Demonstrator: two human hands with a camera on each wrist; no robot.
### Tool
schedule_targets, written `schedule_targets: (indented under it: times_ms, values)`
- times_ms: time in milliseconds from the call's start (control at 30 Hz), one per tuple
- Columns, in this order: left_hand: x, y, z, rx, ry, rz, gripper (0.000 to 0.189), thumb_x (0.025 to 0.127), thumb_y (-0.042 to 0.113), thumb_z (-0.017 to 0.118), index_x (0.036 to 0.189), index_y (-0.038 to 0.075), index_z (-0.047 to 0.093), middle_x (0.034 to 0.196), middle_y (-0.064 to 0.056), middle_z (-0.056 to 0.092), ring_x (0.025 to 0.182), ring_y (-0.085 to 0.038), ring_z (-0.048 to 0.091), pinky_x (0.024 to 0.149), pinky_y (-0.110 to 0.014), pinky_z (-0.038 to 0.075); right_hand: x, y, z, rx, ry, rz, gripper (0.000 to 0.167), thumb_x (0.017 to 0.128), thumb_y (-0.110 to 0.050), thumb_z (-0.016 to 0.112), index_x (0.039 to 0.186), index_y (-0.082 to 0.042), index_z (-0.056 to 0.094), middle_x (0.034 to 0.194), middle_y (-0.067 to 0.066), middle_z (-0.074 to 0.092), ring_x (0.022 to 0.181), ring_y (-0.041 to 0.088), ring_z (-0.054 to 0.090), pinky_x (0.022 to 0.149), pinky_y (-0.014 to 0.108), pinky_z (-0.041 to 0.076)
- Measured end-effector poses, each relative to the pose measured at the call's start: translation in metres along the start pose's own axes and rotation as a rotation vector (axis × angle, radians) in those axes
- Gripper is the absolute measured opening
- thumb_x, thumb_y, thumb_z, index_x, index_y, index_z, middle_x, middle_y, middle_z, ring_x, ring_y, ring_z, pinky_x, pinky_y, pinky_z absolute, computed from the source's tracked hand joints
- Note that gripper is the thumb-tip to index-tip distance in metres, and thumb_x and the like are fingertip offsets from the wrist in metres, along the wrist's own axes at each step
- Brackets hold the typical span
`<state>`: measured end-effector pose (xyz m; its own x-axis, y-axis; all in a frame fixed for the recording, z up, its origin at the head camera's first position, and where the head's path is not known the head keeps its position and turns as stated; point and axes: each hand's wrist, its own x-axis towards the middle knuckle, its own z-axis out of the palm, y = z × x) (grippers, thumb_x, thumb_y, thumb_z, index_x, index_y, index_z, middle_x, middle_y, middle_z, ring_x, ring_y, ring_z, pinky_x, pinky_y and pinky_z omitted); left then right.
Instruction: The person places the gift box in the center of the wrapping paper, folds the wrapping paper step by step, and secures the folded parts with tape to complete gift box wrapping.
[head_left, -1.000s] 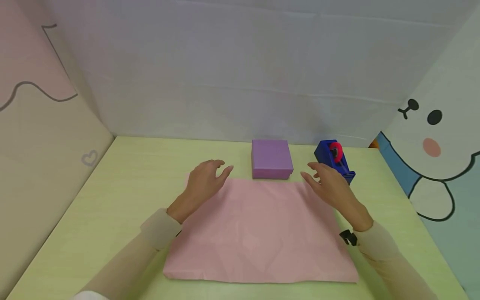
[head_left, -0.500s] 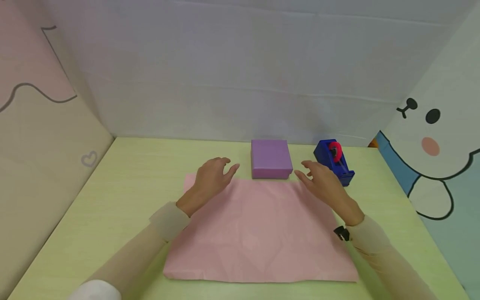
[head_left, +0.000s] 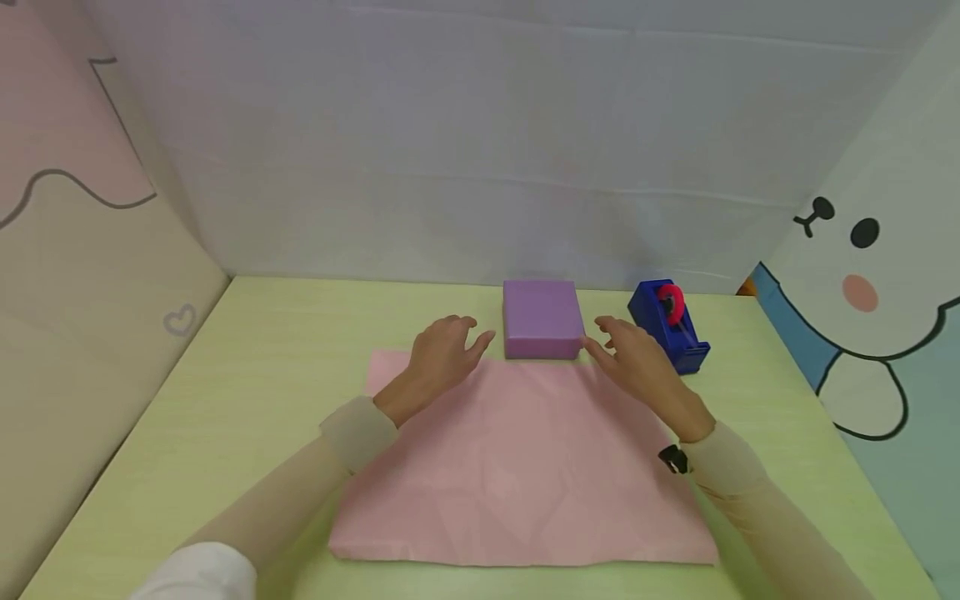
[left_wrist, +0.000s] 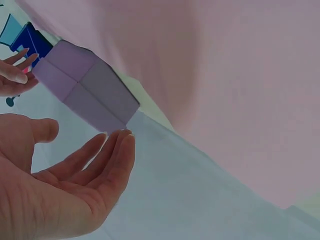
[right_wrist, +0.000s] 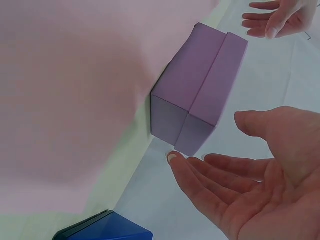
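A purple lidded box stands at the back of the table, just behind the far edge of a pink paper sheet. My left hand is in the air left of the box, fingers loosely bent and thumb apart, holding nothing. On the box's other side my right hand is closer, its thumb tip overlapping the front right corner in the head view. In the right wrist view the fingers curve loosely beside the box's end, with nothing between them and the thumb.
A blue tape dispenser with a red roll core stands right of the box, close behind my right hand. A pale wall sheet rises behind the table's far edge. Printed panels border the sides.
Both hands have moved inward toward the box, the left one to the right and the right one to the left. The box, paper and dispenser have stayed put.
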<state>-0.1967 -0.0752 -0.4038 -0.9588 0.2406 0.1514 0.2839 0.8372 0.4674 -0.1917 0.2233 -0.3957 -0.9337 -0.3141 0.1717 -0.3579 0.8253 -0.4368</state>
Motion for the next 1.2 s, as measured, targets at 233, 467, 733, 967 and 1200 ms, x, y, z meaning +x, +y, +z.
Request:
schedule_targets:
  times_ms: [233,467,733,967,1200]
  values:
    - [0.008,0.007,0.007,-0.014,-0.004,0.020,0.048,0.105,0.038,0.060,0.124,-0.005,0.069,0.115,-0.020,0.072,0.105,-0.035,0.070,0.081,-0.047,0.059,0.006,-0.002,0.002,-0.002,-0.007,0.021,0.045,0.103,-0.023,0.064,0.132,0.012,0.056,0.126,0.032,0.063,0.102,0.044,0.068,0.085,0.057,0.057]
    - [0.019,0.013,0.015,-0.054,-0.032,0.019,0.052,0.105,0.041,0.057,0.127,-0.006,0.068,0.123,-0.020,0.070,0.116,-0.034,0.066,0.092,-0.047,0.056,0.010,-0.002,0.005,-0.006,0.005,0.013,0.045,0.103,-0.022,0.064,0.131,0.013,0.056,0.125,0.033,0.064,0.102,0.045,0.068,0.084,0.057,0.057]
    - [0.027,0.019,0.023,-0.105,-0.051,-0.008,0.058,0.105,0.043,0.056,0.128,-0.010,0.065,0.126,-0.025,0.068,0.119,-0.039,0.065,0.096,-0.048,0.055,0.017,-0.005,0.007,-0.012,0.001,0.017,0.047,0.104,-0.023,0.063,0.131,0.015,0.055,0.123,0.035,0.063,0.100,0.044,0.067,0.085,0.057,0.056]
    - [0.034,0.023,0.031,-0.152,-0.065,0.010,0.048,0.105,0.040,0.058,0.119,-0.005,0.068,0.104,-0.021,0.073,0.087,-0.029,0.069,0.080,-0.043,0.058,0.023,-0.005,0.013,-0.005,-0.017,0.040,0.051,0.104,-0.023,0.063,0.134,0.016,0.052,0.125,0.036,0.062,0.102,0.045,0.067,0.087,0.056,0.056]
    - [0.037,0.027,0.035,-0.223,-0.063,0.039,0.045,0.105,0.030,0.061,0.133,-0.006,0.059,0.105,-0.020,0.073,0.079,-0.022,0.063,0.073,-0.037,0.057,0.027,-0.004,0.018,0.036,-0.037,0.031,0.056,0.105,-0.021,0.061,0.142,0.017,0.045,0.129,0.037,0.059,0.104,0.046,0.066,0.091,0.057,0.055]
